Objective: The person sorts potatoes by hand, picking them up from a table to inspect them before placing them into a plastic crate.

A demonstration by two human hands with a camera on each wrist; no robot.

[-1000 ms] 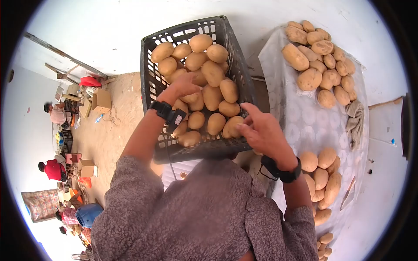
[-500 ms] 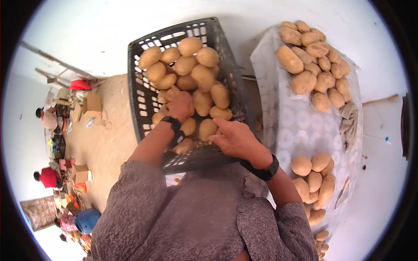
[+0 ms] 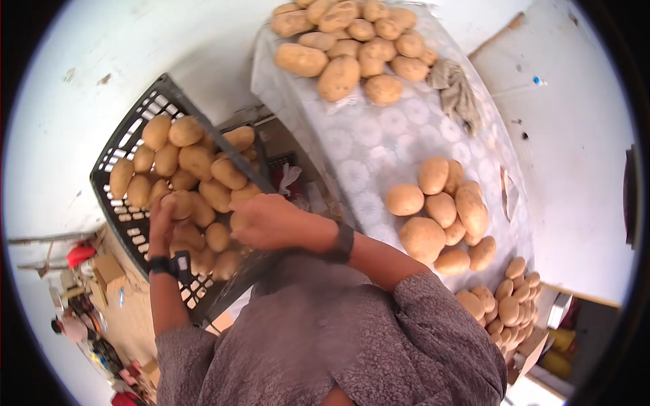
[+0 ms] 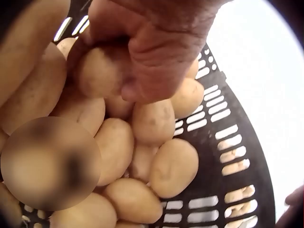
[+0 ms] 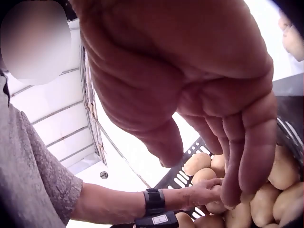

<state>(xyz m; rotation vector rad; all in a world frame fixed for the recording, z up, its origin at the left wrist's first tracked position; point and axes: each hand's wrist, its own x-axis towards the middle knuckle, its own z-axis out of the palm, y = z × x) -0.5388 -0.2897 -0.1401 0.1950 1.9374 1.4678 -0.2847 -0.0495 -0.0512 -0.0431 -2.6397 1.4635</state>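
Note:
A black slatted crate [image 3: 128, 240], tilted in the head view, holds many potatoes [image 3: 196, 161]. My left hand [image 3: 161, 227] is inside it near the left wall; the left wrist view shows its thumb and fingers [image 4: 152, 61] curled round a potato [image 4: 99, 71]. Over the crate's near right part is my right hand [image 3: 261, 220], its fingers pointing down at the potatoes. In the right wrist view those fingers [image 5: 256, 152] are relaxed and apart from the thumb, and nothing shows in the palm.
Right of the crate, a table with a patterned white cover [image 3: 379, 145] bears a potato pile [image 3: 338, 78], a smaller group [image 3: 441, 210] and a grey cloth [image 3: 455, 91]. More potatoes [image 3: 511, 308] lie at lower right. A person [image 3: 71, 328] and boxes [image 3: 108, 274] are at far left.
The head view has turned, so the crate appears farther left and more tilted, and the table nearer the middle. My left hand now grips a potato.

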